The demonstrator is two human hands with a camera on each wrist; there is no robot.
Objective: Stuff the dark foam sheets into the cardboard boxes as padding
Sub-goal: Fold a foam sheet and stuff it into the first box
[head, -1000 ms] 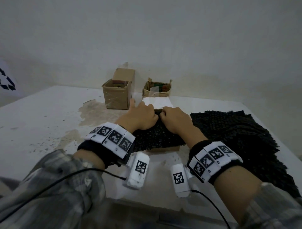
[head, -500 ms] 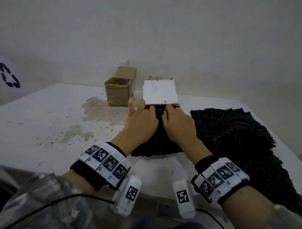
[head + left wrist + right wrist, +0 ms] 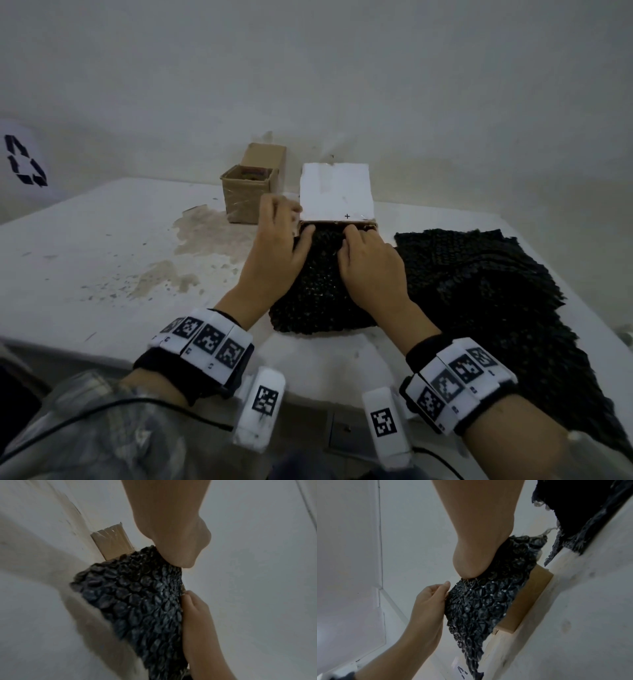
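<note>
Far left of both hands, a recycling sign shows on the wall. Left of and beyond the grip, an open cardboard box stands on the white table, its flap up, apart from the hands.

Left hand: palm down on the dark foam sheet, fingers curled onto its far end; thumb and forefinger sit at the left edge of the white flap. Grasping the foam, though the fingertips are partly hidden.

Between and under the two hands, the bunched foam sheet lies over a low cardboard box; its far end meets the box's brown rim just below the raised white flap. How far it sits inside: cannot tell.

Right hand: beside the left, nearly touching, fingers curled and digging into the foam near the rim. Clenched on the sheet.

Right of the grip, a pile of more dark foam sheets lies flat on the table, just beside the right wrist.
</note>
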